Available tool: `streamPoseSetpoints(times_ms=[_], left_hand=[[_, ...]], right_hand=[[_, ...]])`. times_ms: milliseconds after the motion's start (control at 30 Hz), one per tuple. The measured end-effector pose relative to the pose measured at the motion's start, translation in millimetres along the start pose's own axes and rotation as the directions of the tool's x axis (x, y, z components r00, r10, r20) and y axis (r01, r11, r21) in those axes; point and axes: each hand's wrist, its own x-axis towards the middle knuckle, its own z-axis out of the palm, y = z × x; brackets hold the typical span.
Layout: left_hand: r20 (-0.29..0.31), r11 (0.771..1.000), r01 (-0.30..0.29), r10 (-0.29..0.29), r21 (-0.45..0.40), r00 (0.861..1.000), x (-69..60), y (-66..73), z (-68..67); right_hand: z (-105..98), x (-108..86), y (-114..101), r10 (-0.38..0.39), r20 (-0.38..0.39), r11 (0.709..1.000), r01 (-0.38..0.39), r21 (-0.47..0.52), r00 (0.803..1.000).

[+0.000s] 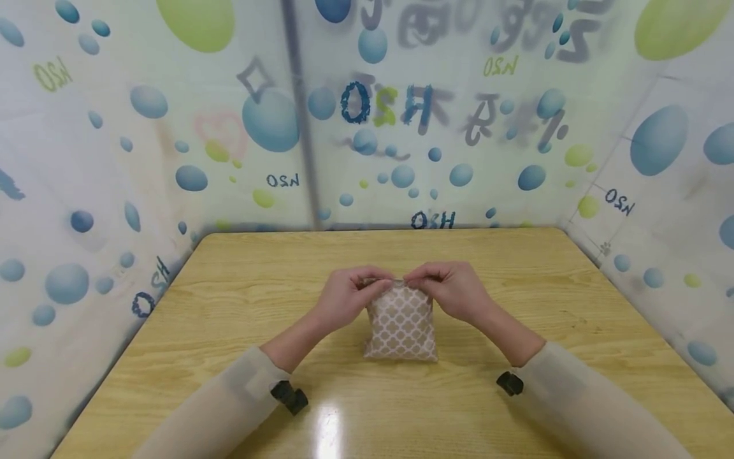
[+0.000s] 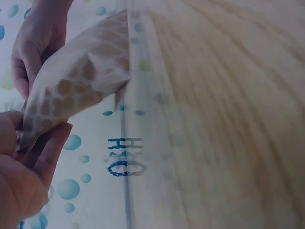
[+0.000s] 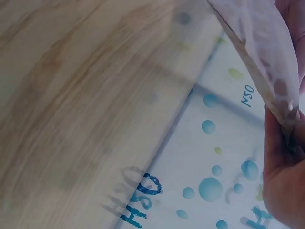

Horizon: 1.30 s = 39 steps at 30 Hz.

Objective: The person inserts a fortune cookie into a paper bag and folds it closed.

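Note:
A small beige pouch (image 1: pixel 401 326) with a white lattice pattern stands upright near the middle of the table, its lower edge at the tabletop. My left hand (image 1: pixel 346 296) pinches its top left edge between thumb and fingers. At the top right edge, my right hand (image 1: pixel 455 292) does the same, the fingertips of both hands close together. In the left wrist view the pouch (image 2: pixel 71 78) bulges out from the left fingers, with the other hand behind it. The right wrist view has the pouch (image 3: pixel 267 52) in the right hand's (image 3: pixel 288 186) grip. What is inside it is hidden.
The wooden table (image 1: pixel 241 274) spreads around the pouch, with a light glare near its front. White curtain-like walls (image 1: pixel 367 172) printed with blue and green dots stand behind and at both sides. Dark clips (image 1: pixel 289 396) sit by the sleeve cuffs.

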Motion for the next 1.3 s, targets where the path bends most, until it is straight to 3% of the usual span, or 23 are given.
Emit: streamPoseSetpoints(times_ms=[133,300,467,567,733,933,1033,1200,1300], left_hand=[[0.014,0.994,0.102,-0.102,-0.049,0.995,0.2,-0.9,-3.6],[-0.005,0.994,0.093,-0.094,-0.063,0.996,0.3,-2.0,-5.3],[0.019,0.981,0.145,-0.144,-0.125,0.989,0.9,-3.8,-6.5],[0.026,0.976,0.175,-0.173,-0.132,0.985,0.5,-5.9,-9.2],[0.053,0.973,0.187,-0.182,-0.135,0.982,-0.4,-8.8,-13.3],[0.066,0.966,0.209,-0.201,-0.15,0.977,5.7,-14.6,-13.3],[0.072,0.961,0.227,-0.218,-0.155,0.973,8.4,-18.3,-12.6],[0.109,0.947,0.28,-0.266,-0.156,0.958,10.4,-20.3,-14.5],[0.114,0.938,0.321,-0.307,-0.134,0.945,13.2,-21.0,-15.1]], right_hand=[[-2.2,0.1,4.0,0.057,0.018,0.996,-0.058,0.072,0.998],[-6.3,0.8,9.5,0.152,0.104,0.967,-0.17,0.191,0.983],[-8.7,1.1,9.6,0.153,0.078,0.974,-0.164,0.159,0.985],[-11.3,0.3,10.1,0.17,0.108,0.968,-0.186,0.168,0.98],[-14.3,1.1,15.8,0.203,0.175,0.951,-0.236,0.199,0.963],[-12.5,7.4,20.0,0.205,0.134,0.961,-0.225,0.16,0.97],[-13.0,10.3,21.9,0.23,0.15,0.954,-0.253,0.158,0.961],[-16.4,13.1,29.1,0.247,0.226,0.942,-0.288,0.172,0.942],[-18.7,14.7,34.0,0.262,0.227,0.942,-0.3,0.153,0.938]])
